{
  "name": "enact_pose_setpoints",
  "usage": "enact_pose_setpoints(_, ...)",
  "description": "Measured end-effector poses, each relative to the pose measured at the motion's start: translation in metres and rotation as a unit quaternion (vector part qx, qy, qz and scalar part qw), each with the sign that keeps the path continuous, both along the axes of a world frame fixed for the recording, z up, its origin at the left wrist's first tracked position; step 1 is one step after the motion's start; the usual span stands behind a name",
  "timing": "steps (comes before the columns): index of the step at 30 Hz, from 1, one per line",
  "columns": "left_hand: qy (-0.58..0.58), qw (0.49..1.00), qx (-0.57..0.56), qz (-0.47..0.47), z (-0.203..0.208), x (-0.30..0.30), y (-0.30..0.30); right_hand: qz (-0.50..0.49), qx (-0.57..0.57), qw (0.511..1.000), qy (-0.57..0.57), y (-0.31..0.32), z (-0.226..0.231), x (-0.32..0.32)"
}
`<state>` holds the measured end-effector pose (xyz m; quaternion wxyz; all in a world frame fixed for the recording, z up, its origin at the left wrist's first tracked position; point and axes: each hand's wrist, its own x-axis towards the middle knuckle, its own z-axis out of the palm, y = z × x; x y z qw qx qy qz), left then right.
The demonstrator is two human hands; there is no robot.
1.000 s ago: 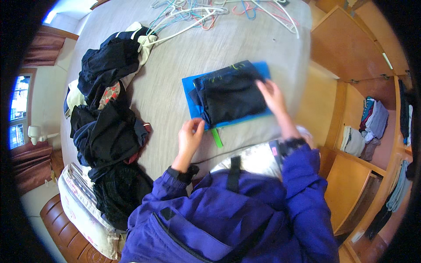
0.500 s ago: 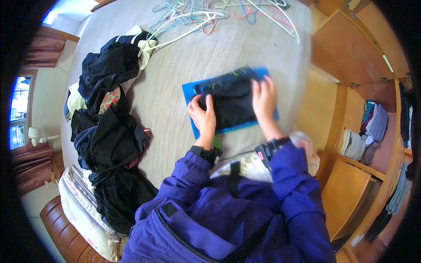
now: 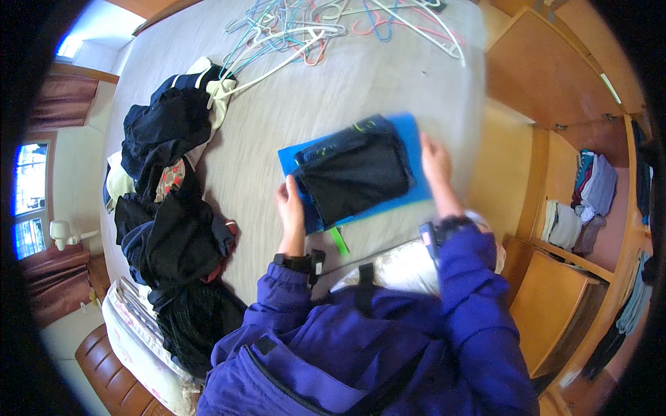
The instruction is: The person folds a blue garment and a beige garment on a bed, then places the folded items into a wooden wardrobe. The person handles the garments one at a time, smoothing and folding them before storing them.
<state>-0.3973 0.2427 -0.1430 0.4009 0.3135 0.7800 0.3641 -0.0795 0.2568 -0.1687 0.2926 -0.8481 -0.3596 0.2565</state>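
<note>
A flat blue board (image 3: 414,149) lies on the grey bed surface in front of me. On it rests a black garment (image 3: 361,170), folded into a rough rectangle with yellow-green marks near its far edge. My left hand (image 3: 290,204) is closed at the board's near left edge, thumb along the rim and fingers partly hidden. At the right edge, my right hand (image 3: 436,163) grips the board, slightly blurred by motion. A bright green strip (image 3: 339,240) sticks out below the board's near side.
A long heap of dark clothes (image 3: 166,229) runs down the left side. Tangled plastic hangers (image 3: 305,35) lie at the far edge. To the right stands an open wooden wardrobe (image 3: 541,187) with folded clothes (image 3: 593,187) on a shelf.
Both hands have left the black garment and moved outward to the board's left and right edges. The board and garment look slightly shifted, and more of the green strip shows.
</note>
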Motion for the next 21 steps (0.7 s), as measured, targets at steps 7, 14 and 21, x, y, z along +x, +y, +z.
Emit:
enact_pose_setpoints(7, -0.313, 0.937, -0.087, -0.124, 0.017, -0.025, 0.001, 0.058, -0.109, 0.920, 0.373, -0.006, 0.012, 0.020)
enact_pose_setpoints(14, -0.267, 0.933, 0.016, -0.243, 0.029, -0.006, 0.006, 0.159, -0.044, 0.945, 0.283, -0.014, 0.035, 0.002)
enact_pose_setpoints(21, -0.225, 0.899, 0.077, -0.369, 0.117, 0.041, 0.028, 0.117, 0.082, 0.961, 0.235, -0.062, 0.116, 0.040)
